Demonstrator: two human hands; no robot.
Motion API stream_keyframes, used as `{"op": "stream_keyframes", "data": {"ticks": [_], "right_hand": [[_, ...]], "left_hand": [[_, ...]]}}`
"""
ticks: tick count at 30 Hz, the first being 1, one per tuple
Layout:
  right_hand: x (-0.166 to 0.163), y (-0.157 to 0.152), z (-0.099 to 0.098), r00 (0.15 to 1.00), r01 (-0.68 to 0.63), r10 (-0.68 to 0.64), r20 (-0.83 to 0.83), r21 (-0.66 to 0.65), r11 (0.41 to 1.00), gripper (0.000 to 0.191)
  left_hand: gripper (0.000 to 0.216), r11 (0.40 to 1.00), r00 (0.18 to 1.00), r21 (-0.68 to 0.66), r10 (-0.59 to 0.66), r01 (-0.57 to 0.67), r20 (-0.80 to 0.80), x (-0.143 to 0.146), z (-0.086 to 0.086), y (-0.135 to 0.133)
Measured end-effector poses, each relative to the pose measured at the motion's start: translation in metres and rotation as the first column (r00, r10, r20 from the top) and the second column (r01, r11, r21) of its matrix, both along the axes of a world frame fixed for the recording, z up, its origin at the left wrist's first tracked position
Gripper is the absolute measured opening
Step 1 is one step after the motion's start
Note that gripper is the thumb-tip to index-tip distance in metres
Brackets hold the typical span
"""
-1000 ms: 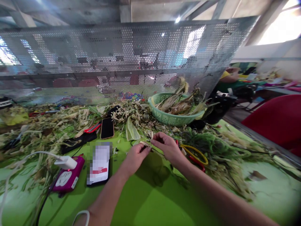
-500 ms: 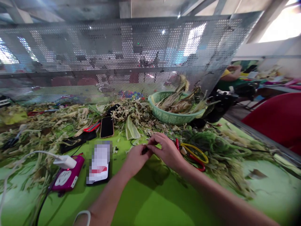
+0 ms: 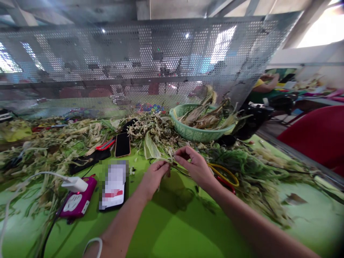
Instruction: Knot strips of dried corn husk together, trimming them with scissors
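Observation:
My left hand (image 3: 154,177) pinches a thin pale strip of corn husk (image 3: 164,161) between thumb and forefinger, above the green table. Close by on its right, my right hand (image 3: 195,166) has thumb and forefinger brought together near the strip's end; what sits between those fingertips is too small to make out. A broad pale green husk piece (image 3: 151,147) lies just beyond the hands. Partly behind my right wrist are a yellow looped handle (image 3: 228,173) and a red handle (image 3: 227,183).
A green plastic basket (image 3: 199,134) holds dry husks. Husk shreds (image 3: 153,125) heap along the back, before a perforated metal panel (image 3: 113,71). To the left lie two phones (image 3: 123,145), (image 3: 114,188) and a magenta power strip (image 3: 86,191). Green fibres (image 3: 258,182) spread rightward.
My hands have moved from touching each other to slightly apart, my right hand shifting up and outward. The pale strip now shows between them.

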State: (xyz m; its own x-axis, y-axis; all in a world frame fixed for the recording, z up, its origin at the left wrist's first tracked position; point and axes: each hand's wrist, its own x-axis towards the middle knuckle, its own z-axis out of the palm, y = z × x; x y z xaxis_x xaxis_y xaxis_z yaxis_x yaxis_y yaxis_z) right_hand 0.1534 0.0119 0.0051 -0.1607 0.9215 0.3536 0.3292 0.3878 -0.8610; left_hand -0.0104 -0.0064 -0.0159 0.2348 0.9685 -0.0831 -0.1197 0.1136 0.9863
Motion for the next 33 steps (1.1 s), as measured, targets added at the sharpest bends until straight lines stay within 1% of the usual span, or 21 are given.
{"op": "stream_keyframes", "data": {"ticks": [3, 6, 9, 11, 14, 16, 18, 19, 22, 24, 26, 29, 31, 33], "right_hand": [[0.001, 0.001, -0.002, 0.999, -0.045, 0.047, 0.023, -0.076, 0.996, 0.017], [0.0, 0.002, -0.005, 0.996, -0.085, 0.085, -0.004, -0.122, 0.989, 0.018], [-0.002, 0.003, -0.006, 0.996, -0.081, 0.074, -0.055, -0.124, 0.989, 0.017], [-0.002, 0.005, -0.007, 0.996, -0.061, 0.053, -0.073, -0.111, 0.992, 0.016], [-0.001, 0.006, -0.01, 0.996, -0.049, 0.042, -0.077, -0.089, 0.995, 0.014], [-0.001, 0.007, -0.01, 0.997, -0.05, 0.045, -0.064, -0.073, 0.996, 0.012], [0.001, 0.006, -0.009, 0.999, -0.034, 0.033, -0.026, -0.03, 0.999, 0.011], [0.001, 0.006, -0.008, 1.0, -0.017, 0.017, 0.008, 0.013, 1.0, 0.009], [0.003, 0.003, -0.001, 0.991, 0.044, -0.069, 0.118, 0.204, 0.978, 0.005], [0.002, 0.0, 0.003, 0.976, 0.058, -0.115, 0.183, 0.287, 0.956, 0.004], [0.0, -0.002, 0.004, 0.957, 0.043, -0.124, 0.262, 0.294, 0.955, 0.007], [-0.003, -0.004, 0.001, 0.924, -0.02, -0.074, 0.375, 0.241, 0.97, 0.011], [-0.005, -0.004, -0.002, 0.915, -0.062, -0.03, 0.403, 0.213, 0.975, 0.009], [-0.006, -0.004, -0.003, 0.92, -0.091, 0.009, 0.391, 0.192, 0.977, 0.006]], "left_hand": [[0.027, 0.993, 0.99, -0.114, 0.033, -0.017, 0.139, -0.001, 0.003, -0.001], [0.031, 0.993, 0.978, -0.12, 0.034, -0.009, 0.204, -0.001, 0.004, 0.0], [0.03, 0.996, 0.976, -0.088, 0.025, -0.007, 0.215, -0.001, 0.004, 0.0], [0.028, 0.996, 0.977, -0.095, 0.016, 0.004, 0.212, -0.001, 0.004, -0.001], [0.028, 0.992, 0.982, -0.123, 0.013, 0.01, 0.188, -0.002, 0.003, -0.001], [0.029, 0.994, 0.987, -0.107, 0.022, -0.005, 0.16, -0.002, 0.002, 0.0], [0.03, 0.996, 0.989, -0.091, 0.035, -0.022, 0.142, -0.002, -0.001, 0.002], [0.03, 0.996, 0.989, -0.088, 0.046, -0.033, 0.139, -0.002, -0.003, 0.003], [0.032, 0.992, 0.984, -0.089, 0.102, -0.089, 0.144, -0.003, -0.006, 0.005], [0.032, 0.988, 0.979, -0.085, 0.139, -0.128, 0.151, -0.004, -0.007, 0.006], [0.033, 0.986, 0.973, -0.084, 0.159, -0.147, 0.166, -0.004, -0.007, 0.006], [0.032, 0.985, 0.966, -0.083, 0.167, -0.153, 0.197, -0.003, -0.008, 0.006], [0.032, 0.987, 0.966, -0.074, 0.155, -0.142, 0.208, -0.003, -0.008, 0.006], [0.032, 0.988, 0.969, -0.072, 0.147, -0.135, 0.2, -0.003, -0.008, 0.006]]}}
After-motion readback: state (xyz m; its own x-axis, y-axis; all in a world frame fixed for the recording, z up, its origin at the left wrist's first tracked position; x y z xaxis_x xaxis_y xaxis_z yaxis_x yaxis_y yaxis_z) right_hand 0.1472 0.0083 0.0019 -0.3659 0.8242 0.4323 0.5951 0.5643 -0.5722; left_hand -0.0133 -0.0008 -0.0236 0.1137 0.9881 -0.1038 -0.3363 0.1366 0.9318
